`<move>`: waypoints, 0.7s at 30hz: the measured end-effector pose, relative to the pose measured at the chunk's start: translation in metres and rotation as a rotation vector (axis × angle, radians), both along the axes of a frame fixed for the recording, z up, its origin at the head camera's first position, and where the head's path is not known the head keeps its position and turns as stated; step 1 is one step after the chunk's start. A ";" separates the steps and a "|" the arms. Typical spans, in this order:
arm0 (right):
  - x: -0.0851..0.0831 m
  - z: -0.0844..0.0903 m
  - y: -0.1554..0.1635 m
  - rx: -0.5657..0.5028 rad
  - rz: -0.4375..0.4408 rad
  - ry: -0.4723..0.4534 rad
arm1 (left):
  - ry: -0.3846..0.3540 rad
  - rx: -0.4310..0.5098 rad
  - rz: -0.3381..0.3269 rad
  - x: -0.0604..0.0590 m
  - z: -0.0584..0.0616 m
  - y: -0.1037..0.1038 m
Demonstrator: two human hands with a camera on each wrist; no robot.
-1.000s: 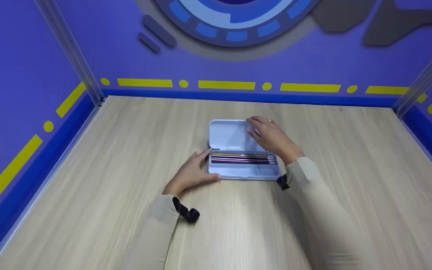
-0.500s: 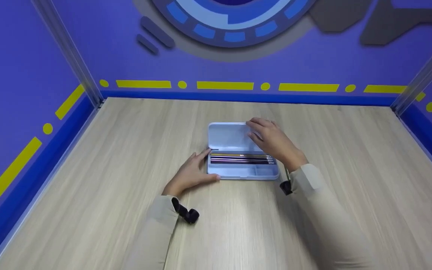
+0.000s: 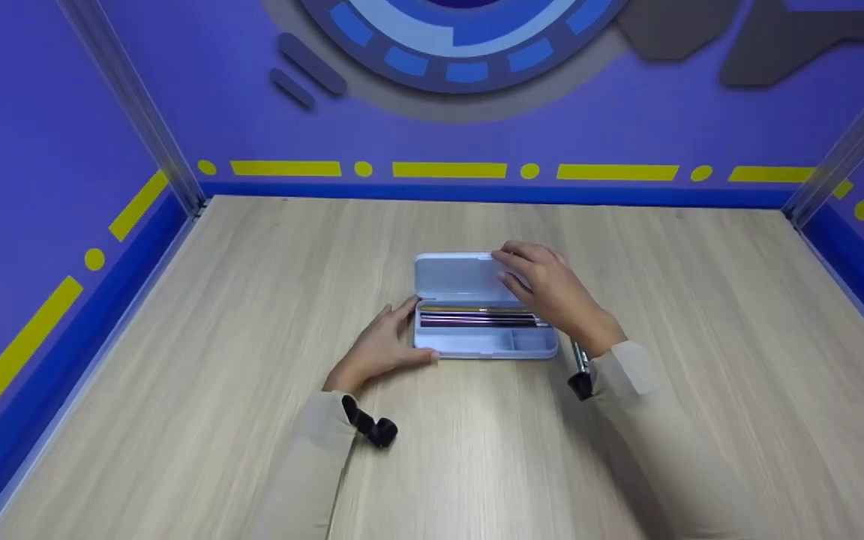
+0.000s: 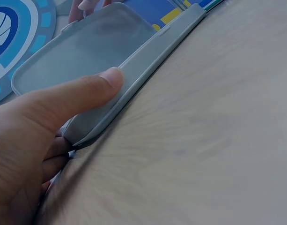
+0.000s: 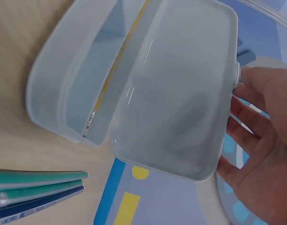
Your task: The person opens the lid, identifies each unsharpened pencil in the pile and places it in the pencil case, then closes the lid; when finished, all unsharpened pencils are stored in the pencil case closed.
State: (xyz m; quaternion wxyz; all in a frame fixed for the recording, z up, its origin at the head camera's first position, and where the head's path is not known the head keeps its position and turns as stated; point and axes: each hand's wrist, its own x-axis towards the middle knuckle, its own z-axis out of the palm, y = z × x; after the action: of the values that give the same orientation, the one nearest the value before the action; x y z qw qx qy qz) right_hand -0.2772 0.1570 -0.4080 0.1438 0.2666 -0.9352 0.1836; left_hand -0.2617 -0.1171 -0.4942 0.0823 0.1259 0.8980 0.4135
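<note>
A pale blue-grey pencil case (image 3: pixel 469 343) lies with its lid raised. In its back compartment are several dark purple pencils (image 3: pixel 477 320) and a yellow pencil (image 5: pixel 116 65). My left hand (image 3: pixel 381 349) grips the case's left end, with the thumb on the front wall and the fingers round the back corner. At the lid's (image 5: pixel 176 89) free edge, right of its middle, my right hand (image 3: pixel 552 289) holds on with thumb and fingertips by the small clasp. The lid stands tilted up from its hinge. Part of it is hidden behind the right hand in the head view.
Several teal and blue pens (image 5: pixel 40 180) lie on the wooden table (image 3: pixel 252 300) just right of the case, partly under the right wrist. Blue panels (image 3: pixel 447 135) wall the table at the back and sides.
The lid's free edge has come lower in the head view, and the right hand has moved with it. The right wrist has shifted rightward, uncovering more of the pens. My left hand has stayed put.
</note>
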 end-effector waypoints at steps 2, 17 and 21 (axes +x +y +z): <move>0.002 0.000 0.001 -0.006 0.016 0.011 | 0.006 0.001 -0.003 0.000 0.000 0.000; 0.014 -0.005 0.011 -0.098 0.109 -0.035 | 0.068 -0.034 -0.030 0.000 -0.002 -0.001; 0.016 -0.012 0.016 -0.096 0.156 -0.095 | 0.060 -0.027 -0.020 0.001 -0.002 0.000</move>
State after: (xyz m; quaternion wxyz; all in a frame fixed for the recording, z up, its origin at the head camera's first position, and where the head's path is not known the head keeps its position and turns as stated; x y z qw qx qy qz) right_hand -0.2617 0.1734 -0.4197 0.0971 0.3222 -0.9075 0.2513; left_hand -0.2611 -0.1175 -0.4962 0.0609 0.1460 0.9042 0.3967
